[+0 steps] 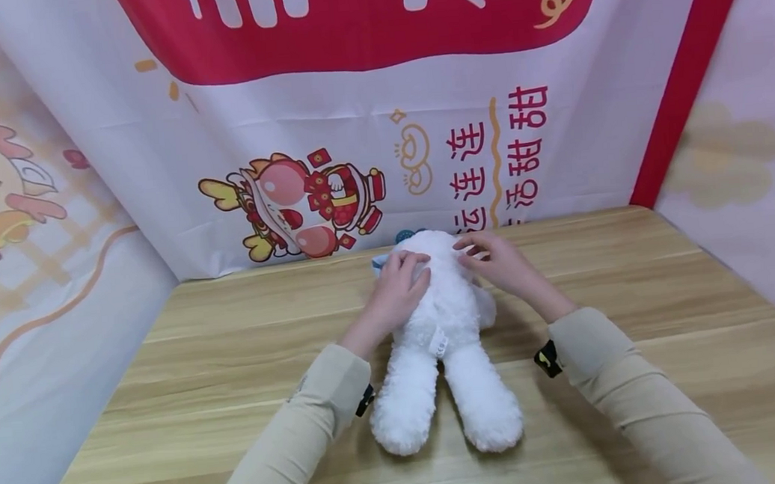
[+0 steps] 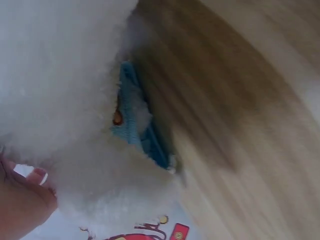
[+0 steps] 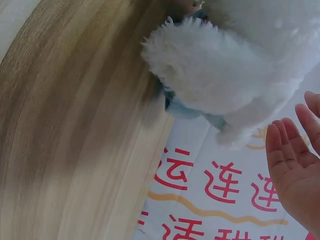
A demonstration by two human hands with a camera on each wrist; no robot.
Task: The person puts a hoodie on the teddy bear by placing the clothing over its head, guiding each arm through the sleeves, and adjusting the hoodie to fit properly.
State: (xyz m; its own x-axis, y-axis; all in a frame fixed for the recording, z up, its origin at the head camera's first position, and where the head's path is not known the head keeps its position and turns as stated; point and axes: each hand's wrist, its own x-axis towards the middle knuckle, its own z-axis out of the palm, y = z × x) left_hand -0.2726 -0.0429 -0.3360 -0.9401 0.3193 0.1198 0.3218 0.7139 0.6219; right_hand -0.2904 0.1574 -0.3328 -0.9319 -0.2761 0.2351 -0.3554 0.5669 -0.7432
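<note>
A white fluffy plush toy [image 1: 442, 298] lies back up on the wooden table, its legs toward me and a small white tag [image 1: 438, 342] between them. Blue fabric [image 2: 131, 112] with a small brown-orange detail shows at its side in the left wrist view. My left hand [image 1: 398, 290] rests on the toy's upper left, fingers loosely bent and thumb apart from them. On the other side my right hand [image 1: 500, 264] is beside the upper part, its fingers [image 3: 287, 145] extended and slightly apart from the fur in the right wrist view. The toy's face is hidden.
The wood-grain table [image 1: 236, 387] stretches out around the toy. A printed cloth [image 1: 323, 96] with red lettering and a cartoon figure hangs along the table's back edge. Other printed cloths hang at the left [image 1: 35, 221] and right [image 1: 745, 149].
</note>
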